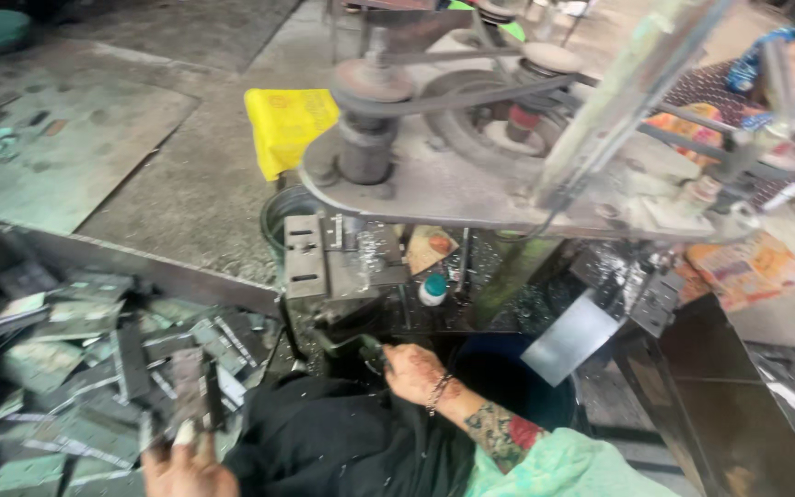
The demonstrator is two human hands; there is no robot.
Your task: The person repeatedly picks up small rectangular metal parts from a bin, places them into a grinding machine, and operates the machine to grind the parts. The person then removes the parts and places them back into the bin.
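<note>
**A:** What is the place like?

**B:** A workshop with a stained grey concrete floor [177, 175]. A belt-driven machine [471, 138] with pulleys stands in the middle, with a yellow bag [287, 124] behind it. A dark blue bucket [517, 377] sits below the machine.

**A:** And the surface near the person?

**B:** On their left, a metal tray [140, 262] heaped with flat grey metal plates [75, 368].

**A:** Where are the hands?

**B:** The left hand [186, 465] is low at the tray's near edge, blurred, its fingers closed around one upright metal plate [188, 391]. The right hand [413, 370], a bracelet at its wrist, reaches under the machine and curls around a dark handle [353, 347]. The two hands are well apart, with black cloth [333, 442] between them.
</note>
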